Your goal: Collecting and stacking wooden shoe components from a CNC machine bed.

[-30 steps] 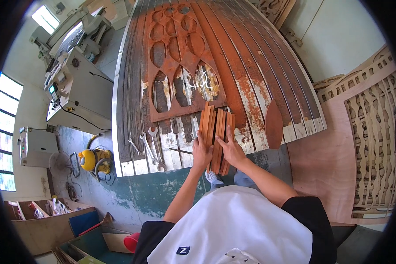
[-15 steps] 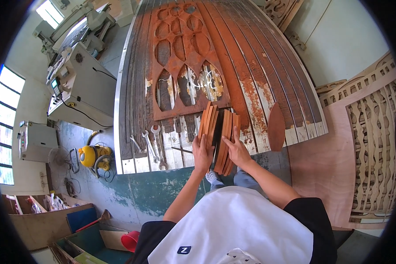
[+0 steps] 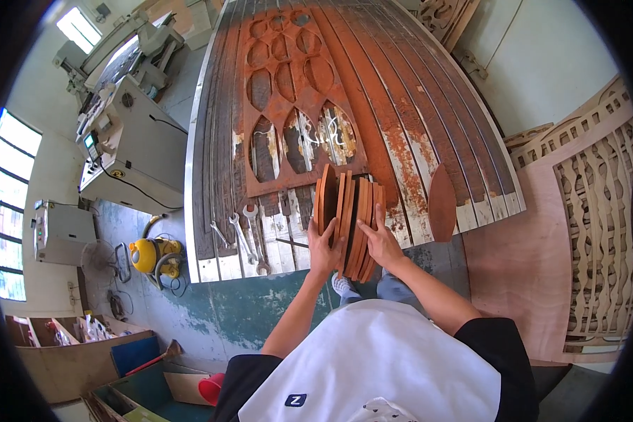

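Observation:
Between my two hands, at the table's near edge, is a bundle of thin reddish-brown wooden pieces point(image 3: 361, 225) standing on edge. They look leaf-shaped, with dark gaps between several of them. My left hand point(image 3: 323, 247) grips the left side, its thumb pointing inward across the edges. On the other side, my right hand point(image 3: 381, 241) presses with its fingers along the outer face and thumb on the edges. Another pointed-oval wooden piece point(image 3: 441, 204) lies flat to the right. Beyond the bundle rests a reddish panel point(image 3: 264, 187) with rows of leaf-shaped openings.
The slatted table point(image 3: 491, 204) is covered with red dust. Several metal spanners point(image 3: 244, 243) and a thin dark rod point(image 3: 290, 243) lie at its near left. A yellow vacuum cleaner point(image 3: 145, 255) stands on the floor at left. Cut-out wooden panels point(image 3: 517, 260) lean at right.
The bundle has fanned apart: pieces on the left have separated, with wider gaps showing. My left hand's thumb has shifted in across the edges; my right hand stays nearly in place.

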Motion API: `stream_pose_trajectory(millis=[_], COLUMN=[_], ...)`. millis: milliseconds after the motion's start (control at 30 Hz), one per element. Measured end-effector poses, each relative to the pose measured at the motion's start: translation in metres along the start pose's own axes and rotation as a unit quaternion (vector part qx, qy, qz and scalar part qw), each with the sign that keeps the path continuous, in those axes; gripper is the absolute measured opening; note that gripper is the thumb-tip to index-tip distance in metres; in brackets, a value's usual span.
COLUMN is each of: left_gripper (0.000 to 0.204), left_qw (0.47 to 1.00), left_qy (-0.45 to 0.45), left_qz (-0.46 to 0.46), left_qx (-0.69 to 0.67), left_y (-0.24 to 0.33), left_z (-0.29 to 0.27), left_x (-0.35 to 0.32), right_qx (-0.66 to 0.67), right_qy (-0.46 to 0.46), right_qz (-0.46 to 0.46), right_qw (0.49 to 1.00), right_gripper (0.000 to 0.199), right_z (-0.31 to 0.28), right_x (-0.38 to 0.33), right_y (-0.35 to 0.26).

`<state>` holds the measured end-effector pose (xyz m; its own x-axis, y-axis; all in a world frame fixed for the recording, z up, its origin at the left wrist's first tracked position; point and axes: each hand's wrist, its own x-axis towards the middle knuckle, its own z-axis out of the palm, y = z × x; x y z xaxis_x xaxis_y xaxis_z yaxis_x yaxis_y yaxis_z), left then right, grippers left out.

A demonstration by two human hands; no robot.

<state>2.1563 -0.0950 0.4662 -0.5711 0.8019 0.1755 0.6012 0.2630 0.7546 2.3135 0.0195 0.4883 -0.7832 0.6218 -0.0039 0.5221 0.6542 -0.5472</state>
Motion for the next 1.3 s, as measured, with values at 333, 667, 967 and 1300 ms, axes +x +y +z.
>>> stream_pose_trajectory(millis=[333,667,967,1300], left_gripper=[0.056,0.056,0.057,0.058], left_qw=[1.0,1.0,0.998,0.997], left_qy=[-0.004,-0.012,-0.058,-0.063], left_qz=[0.024,0.018,0.023,0.036], left_qx=[-0.014,-0.019,0.024,0.019], left_y=[-0.004,0.002,0.006,0.002], left_z=[0.007,0.006,0.007,0.008], left_x=[-0.001,0.0,-0.001,0.001], right_qx=[-0.01,-0.008,0.003,-0.021], right_qy=[0.019,0.023,-0.003,0.01], right_qz=[-0.016,-0.021,0.016,0.003], right_qw=[1.0,0.999,1.0,1.0], right_gripper=[0.054,0.054,0.056,0.055], right_z=[0.004,0.003,0.001,0.0], right_x=[-0.002,-0.002,-0.001,-0.002], right_y=[0.003,0.006,0.001,0.001])
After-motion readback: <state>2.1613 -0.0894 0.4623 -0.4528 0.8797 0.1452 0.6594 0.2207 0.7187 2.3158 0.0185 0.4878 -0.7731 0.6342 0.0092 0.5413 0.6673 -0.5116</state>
